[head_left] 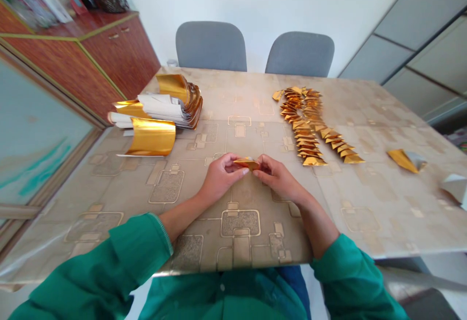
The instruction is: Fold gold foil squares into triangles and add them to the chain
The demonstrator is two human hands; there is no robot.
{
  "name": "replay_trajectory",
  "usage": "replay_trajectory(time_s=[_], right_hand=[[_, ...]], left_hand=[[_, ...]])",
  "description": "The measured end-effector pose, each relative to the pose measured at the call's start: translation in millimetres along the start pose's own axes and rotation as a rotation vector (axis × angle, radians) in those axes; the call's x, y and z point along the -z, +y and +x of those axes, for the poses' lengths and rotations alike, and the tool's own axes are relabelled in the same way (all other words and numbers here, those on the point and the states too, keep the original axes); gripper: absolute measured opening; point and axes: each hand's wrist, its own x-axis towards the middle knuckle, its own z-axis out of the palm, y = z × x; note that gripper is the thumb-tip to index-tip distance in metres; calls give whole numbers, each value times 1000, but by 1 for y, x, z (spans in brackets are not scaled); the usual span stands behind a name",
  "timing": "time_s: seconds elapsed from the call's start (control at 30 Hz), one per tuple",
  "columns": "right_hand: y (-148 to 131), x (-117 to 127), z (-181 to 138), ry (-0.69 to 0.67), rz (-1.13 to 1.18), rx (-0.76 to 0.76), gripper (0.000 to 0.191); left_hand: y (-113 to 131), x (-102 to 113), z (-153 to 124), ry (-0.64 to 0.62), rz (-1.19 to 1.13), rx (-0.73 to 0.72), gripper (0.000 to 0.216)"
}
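A small folded piece of gold foil paper (247,163) is pinched between both my hands just above the table (328,203). My left hand (221,176) closes its fingers on the piece's left end. My right hand (275,176) closes its fingers on the right end. Both sleeves are green. To the right of my hands lie two long rows of folded gold pieces (310,125), several in each, overlapping like scales. At the left stands a stack of curled gold-and-white paper sheets (164,108).
A loose gold folded piece (404,159) and a white folded piece (456,186) lie near the table's right edge. Two grey chairs (211,45) stand behind the table. A wooden cabinet (109,52) is at the far left.
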Motion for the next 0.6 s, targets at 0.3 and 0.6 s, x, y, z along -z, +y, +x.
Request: replay_trajectory(time_s=[0.3, 0.6], right_hand=[[-3, -9, 4, 84, 204, -15, 25], [-7, -19, 8, 246, 262, 11, 30]], left_hand=[[7, -1, -5, -2, -175, 69, 33], [10, -1, -4, 69, -272, 200, 38]])
